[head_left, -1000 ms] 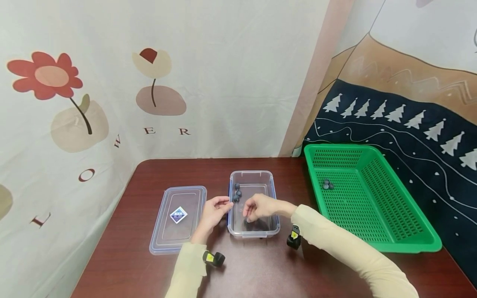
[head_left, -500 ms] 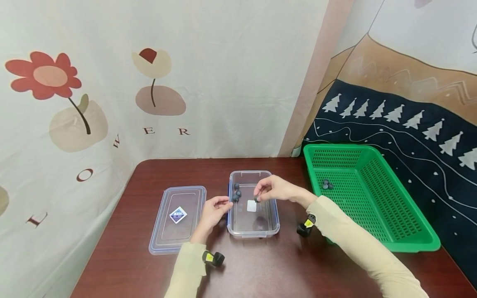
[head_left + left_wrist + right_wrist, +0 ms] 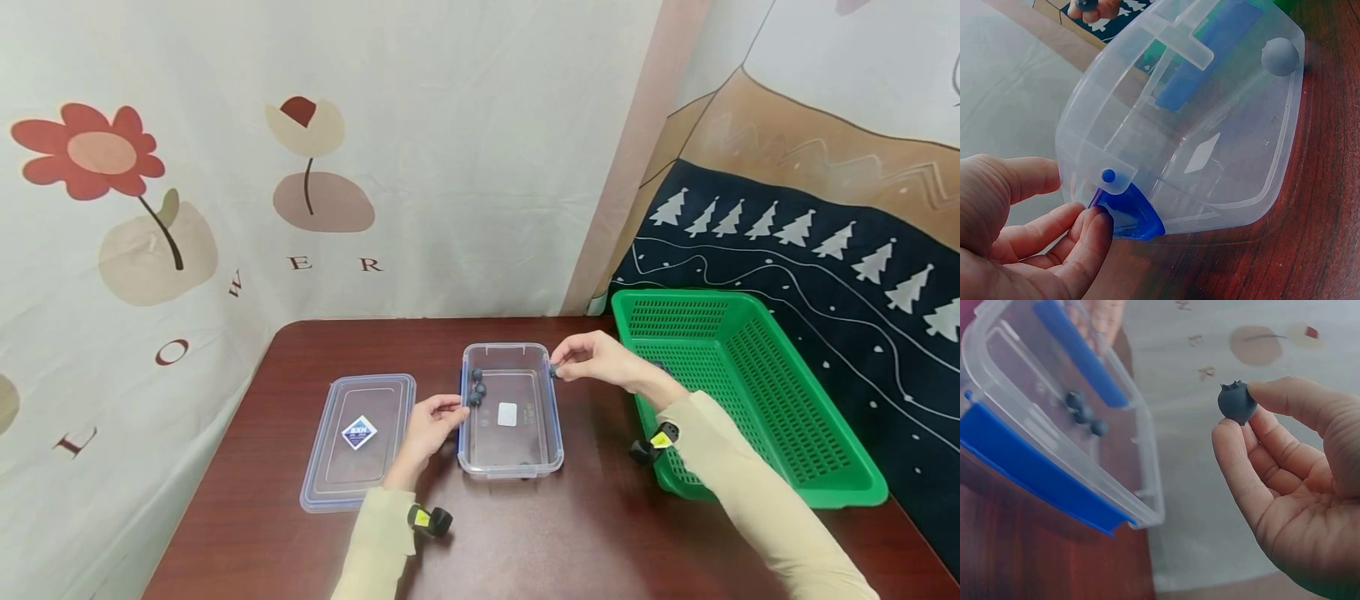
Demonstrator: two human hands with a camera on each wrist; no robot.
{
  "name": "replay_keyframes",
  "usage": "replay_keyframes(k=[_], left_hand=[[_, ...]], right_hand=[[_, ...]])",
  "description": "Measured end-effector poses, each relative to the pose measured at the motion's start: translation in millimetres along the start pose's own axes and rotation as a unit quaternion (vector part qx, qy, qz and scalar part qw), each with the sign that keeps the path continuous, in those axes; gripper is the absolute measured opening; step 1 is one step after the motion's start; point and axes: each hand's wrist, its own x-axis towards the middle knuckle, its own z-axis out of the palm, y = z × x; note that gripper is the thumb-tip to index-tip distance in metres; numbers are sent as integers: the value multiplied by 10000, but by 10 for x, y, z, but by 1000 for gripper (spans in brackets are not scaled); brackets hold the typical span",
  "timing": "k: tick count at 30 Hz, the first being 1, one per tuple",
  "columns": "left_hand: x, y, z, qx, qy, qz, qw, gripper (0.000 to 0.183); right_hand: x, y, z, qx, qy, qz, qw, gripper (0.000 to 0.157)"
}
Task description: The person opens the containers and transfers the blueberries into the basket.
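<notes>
My right hand (image 3: 603, 362) pinches a blueberry (image 3: 1237, 402) between thumb and fingertips, just beyond the right rim of a clear plastic container (image 3: 517, 442). Several blueberries (image 3: 477, 388) lie along the container's left side. One more blueberry (image 3: 1280, 57) shows in a corner in the left wrist view. At the container's left side, my left hand (image 3: 431, 429) holds the blue latch (image 3: 1132, 212) with its fingertips. To the right stands a green basket (image 3: 720, 408); the blueberries in it are mostly hidden behind my right hand.
A clear lid (image 3: 358, 467) with a blue-and-white label lies flat left of the container. Everything rests on a dark red-brown table (image 3: 480, 542). A printed curtain (image 3: 450, 167) hangs behind the table's back edge.
My right hand has risen out of the container with a blueberry and moved right, past the rim towards the green basket. My left hand has stayed in place.
</notes>
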Motion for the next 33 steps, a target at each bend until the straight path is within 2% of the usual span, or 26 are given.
replay_keyframes(k=[8, 15, 20, 29, 33], left_hand=[[-61, 141, -15, -12, -84, 16, 10000, 29], [40, -75, -3, 33, -39, -20, 10000, 29], [61, -114, 12, 12, 61, -72, 10000, 27], [55, -105, 12, 59, 32, -52, 10000, 28], [56, -105, 14, 37, 46, -80, 10000, 27]], right_hand=[[-239, 11, -336, 174, 550, -90, 9983, 21], [-515, 50, -647, 334, 1001, -308, 9939, 11], [-727, 124, -833, 667, 1258, -524, 9884, 15], [-1082, 327, -1072, 1835, 1482, -950, 9671, 25], [-1206, 410, -1146, 2355, 1588, -992, 9537, 29]])
